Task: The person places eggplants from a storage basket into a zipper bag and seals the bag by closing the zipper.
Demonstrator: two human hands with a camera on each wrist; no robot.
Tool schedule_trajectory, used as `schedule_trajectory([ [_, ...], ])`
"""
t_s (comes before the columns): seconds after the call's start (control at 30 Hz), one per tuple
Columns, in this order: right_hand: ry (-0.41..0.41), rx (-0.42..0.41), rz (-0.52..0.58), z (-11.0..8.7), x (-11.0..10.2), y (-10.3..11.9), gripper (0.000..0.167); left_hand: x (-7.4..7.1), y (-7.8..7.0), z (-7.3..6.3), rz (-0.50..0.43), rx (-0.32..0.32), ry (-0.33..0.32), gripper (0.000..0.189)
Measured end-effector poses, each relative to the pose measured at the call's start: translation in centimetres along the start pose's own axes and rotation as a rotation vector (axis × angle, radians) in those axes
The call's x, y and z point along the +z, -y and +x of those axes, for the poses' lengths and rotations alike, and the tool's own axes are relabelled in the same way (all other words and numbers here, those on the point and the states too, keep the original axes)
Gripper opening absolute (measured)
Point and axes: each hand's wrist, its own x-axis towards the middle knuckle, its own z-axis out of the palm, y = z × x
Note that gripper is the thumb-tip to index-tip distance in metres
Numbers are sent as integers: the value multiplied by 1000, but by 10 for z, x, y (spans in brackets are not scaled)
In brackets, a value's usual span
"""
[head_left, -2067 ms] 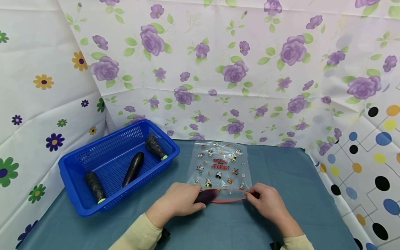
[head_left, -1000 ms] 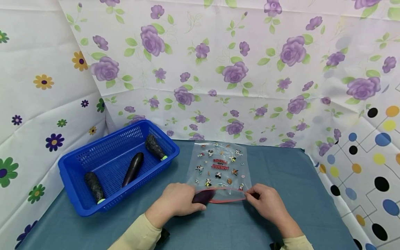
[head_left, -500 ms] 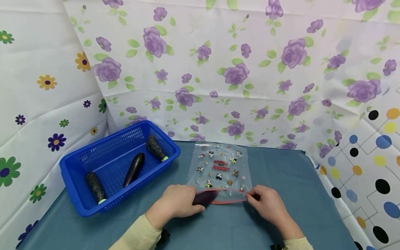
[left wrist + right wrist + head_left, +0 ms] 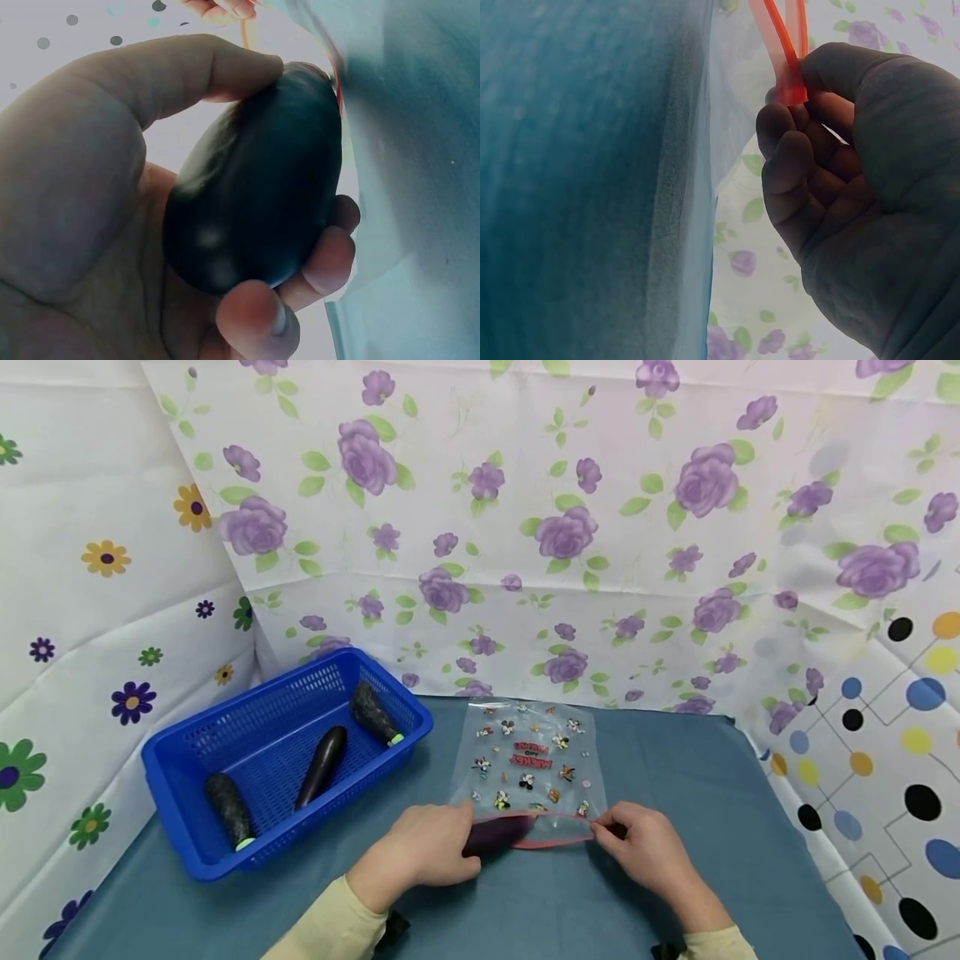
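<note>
A dark purple eggplant [image 4: 497,834] lies in my left hand [image 4: 423,846]. In the left wrist view, fingers and thumb curl round the eggplant [image 4: 259,180]. Its far end sits at the open mouth of a clear zip bag [image 4: 525,760] printed with cartoon figures and red lettering. My right hand [image 4: 641,843] pinches the right corner of the bag's red zip edge [image 4: 555,843]. From the right wrist, thumb and fingertips are seen on the end of the red zip strip [image 4: 789,82]. My left hand hides the bag's left corner and much of the eggplant.
To the left stands a blue slotted basket [image 4: 176,806]. In it lie a smooth dark eggplant [image 4: 321,768] and two rough dark vegetables with pale green ends, one near the front [image 4: 228,806], one at the back right [image 4: 372,714]. Patterned cloths enclose the blue-green table [image 4: 675,760].
The eggplant's tip has shifted slightly right, a little deeper into the bag's mouth, and my left thumb has drawn back slightly. My right hand stays at the bag's corner.
</note>
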Motion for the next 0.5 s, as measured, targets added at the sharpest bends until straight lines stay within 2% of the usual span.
schedule_trajectory([
  [0.17,4,-4,9,-2,1,-1,15,1,0,-1,-4,11,40,61],
  [0.5,-10,-5,-1,1,0,-1,17,-4,-4,-1,-2,43,29,59],
])
